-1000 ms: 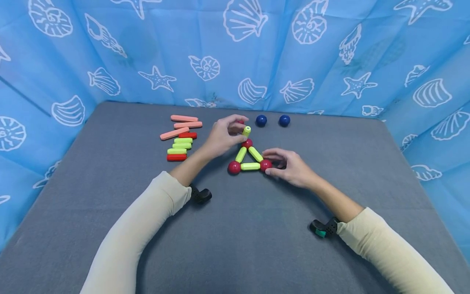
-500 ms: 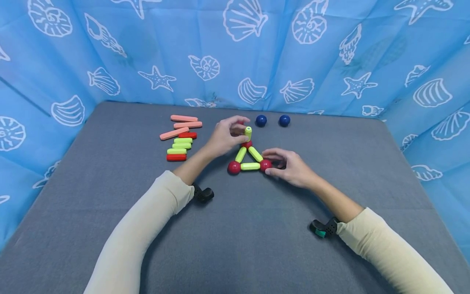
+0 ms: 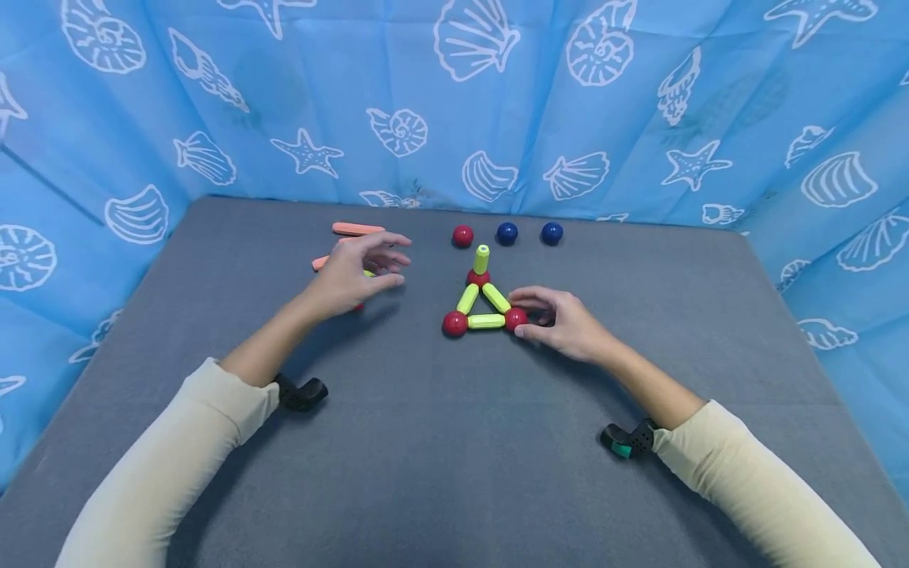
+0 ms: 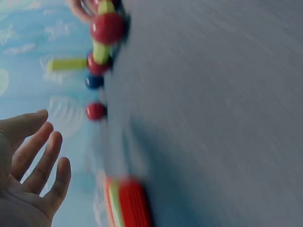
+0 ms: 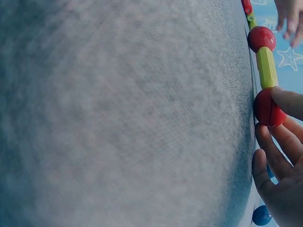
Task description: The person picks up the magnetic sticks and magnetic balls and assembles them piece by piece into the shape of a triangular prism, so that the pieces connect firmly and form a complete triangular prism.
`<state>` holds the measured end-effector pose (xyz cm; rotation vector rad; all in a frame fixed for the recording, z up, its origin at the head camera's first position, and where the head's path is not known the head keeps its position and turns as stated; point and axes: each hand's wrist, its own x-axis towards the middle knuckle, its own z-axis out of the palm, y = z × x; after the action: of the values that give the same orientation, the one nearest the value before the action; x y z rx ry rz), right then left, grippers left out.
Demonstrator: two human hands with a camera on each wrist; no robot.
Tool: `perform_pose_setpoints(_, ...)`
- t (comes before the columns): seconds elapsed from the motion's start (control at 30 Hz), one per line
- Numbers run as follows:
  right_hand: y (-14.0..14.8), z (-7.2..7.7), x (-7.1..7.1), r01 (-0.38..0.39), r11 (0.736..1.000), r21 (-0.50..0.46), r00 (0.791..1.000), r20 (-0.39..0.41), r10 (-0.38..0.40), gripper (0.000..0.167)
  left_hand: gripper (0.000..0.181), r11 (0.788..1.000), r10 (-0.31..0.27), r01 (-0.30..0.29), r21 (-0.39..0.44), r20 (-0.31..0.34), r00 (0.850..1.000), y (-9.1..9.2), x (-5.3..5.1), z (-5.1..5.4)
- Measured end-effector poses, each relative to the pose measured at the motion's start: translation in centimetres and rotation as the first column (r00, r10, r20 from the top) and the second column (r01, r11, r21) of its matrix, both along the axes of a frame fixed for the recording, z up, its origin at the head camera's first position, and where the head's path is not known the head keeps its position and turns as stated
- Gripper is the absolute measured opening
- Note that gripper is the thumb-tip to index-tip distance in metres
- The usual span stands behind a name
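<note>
Clock face centred on the triangle [image 3: 468,299], 12 away from the person. It lies flat on the grey table [image 3: 454,473].

Right hand [image 3: 564,322]: thumb and fingers pinch the 4 o'clock ball [image 3: 515,319]. Left hand [image 3: 351,272]: fingers spread apart, nothing seen in the grasp, above the loose sticks [image 3: 358,229] toward 9–10 o'clock. That hand covers much of the group, and the left wrist view is blurred, so I cannot count them.

Technique, in my judgement: the work reads as joining sticks to balls, the right hand steadying the base. Light pressure should suffice; a hard squeeze could twist the joint. A stick is best pinched at mid-length, both ends free, and brought to a ball along its own axis. The left hand should pass wide of the upright stick [image 3: 482,260] (the easiest part to knock, I would think).

Orientation: the triangle's apex, the 12 o'clock ball [image 3: 479,278], points away from the person. The base stick [image 3: 486,322] runs 9-to-3, its outer ends meeting the 8 o'clock ball [image 3: 455,323] and the pinched one. The upright stick rises from the apex, long axis roughly vertical, free end up.
</note>
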<state>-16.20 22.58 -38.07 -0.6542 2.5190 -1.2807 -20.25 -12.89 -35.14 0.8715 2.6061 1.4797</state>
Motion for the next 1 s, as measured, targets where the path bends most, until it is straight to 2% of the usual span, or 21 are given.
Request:
perform_pose_setpoints(0.2,0.0,0.0,0.0,0.002,1.0,0.005,1.0,0.008,-0.002,0.049,0.047,0.987,0.024,-0.026,-0.16,-0.015,1.0,-5.3,1.4,-1.1)
perform_pose_setpoints(0.37,0.0,0.0,-0.1,0.002,1.0,0.004,1.0,0.008,-0.002,0.049,0.049,0.973,0.021,-0.024,-0.231,-0.015,1.0,-7.4,2.1,-2.0)
perform_pose_setpoints(0.47,0.0,0.0,0.0,0.002,1.0,0.003,1.0,0.004,-0.002,0.049,0.05,0.963,0.024,-0.026,-0.269,-0.009,1.0,-7.7,2.3,-2.2)
perform_pose_setpoints(0.6,-0.1,0.1,0.1,-0.002,1.0,-0.001,1.0,-0.001,0.002,0.048,0.047,0.931,0.025,-0.042,-0.362,-0.051,0.998,-7.3,2.3,-2.2)
perform_pose_setpoints(0.7,-0.1,0.1,0.1,-0.002,1.0,-0.001,1.0,0.002,0.002,0.048,0.046,0.91,0.007,-0.04,-0.412,-0.081,0.997,-6.7,2.2,-2.2)
perform_pose_setpoints(0.87,-0.1,0.1,0.1,-0.001,1.0,0.001,1.0,0.004,0.001,0.049,0.048,0.89,-0.039,-0.01,-0.455,-0.097,0.995,-5.9,2.1,-2.3)
perform_pose_setpoints(0.93,-0.1,0.1,0.0,-0.001,1.0,-0.002,1.0,0.007,0.001,0.049,0.049,0.892,-0.045,-0.002,-0.453,-0.094,0.995,-5.5,2.1,-2.3)
perform_pose_setpoints(1.0,0.0,0.1,0.0,0.0,1.0,-0.003,1.0,0.007,0.0,0.049,0.049,0.906,-0.046,0.008,-0.422,-0.079,0.996,-5.0,2.1,-2.2)
